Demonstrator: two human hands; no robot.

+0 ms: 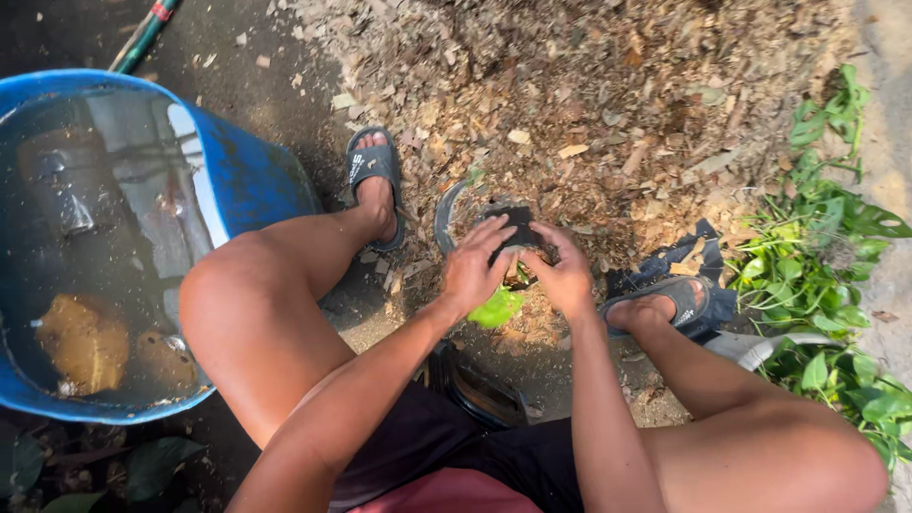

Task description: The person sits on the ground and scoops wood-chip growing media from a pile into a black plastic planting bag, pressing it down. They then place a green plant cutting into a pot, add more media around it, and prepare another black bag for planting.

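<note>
I sit low with my knees apart over a heap of dry wood chips (589, 104). My left hand (475, 271) and my right hand (567, 275) are together between my feet. Both grip a small black square pot (518, 228). A bright green leaf (496, 308) sticks out just below my hands. A dark round rim (446, 214), perhaps another pot, lies behind the black pot, partly hidden. What is inside the black pot cannot be seen.
A big blue barrel (247, 176) full of water stands at the left, close to my left knee. Green leafy cuttings (826, 266) lie at the right. My feet wear dark sandals (372, 166). A green pole (142, 33) lies at top left.
</note>
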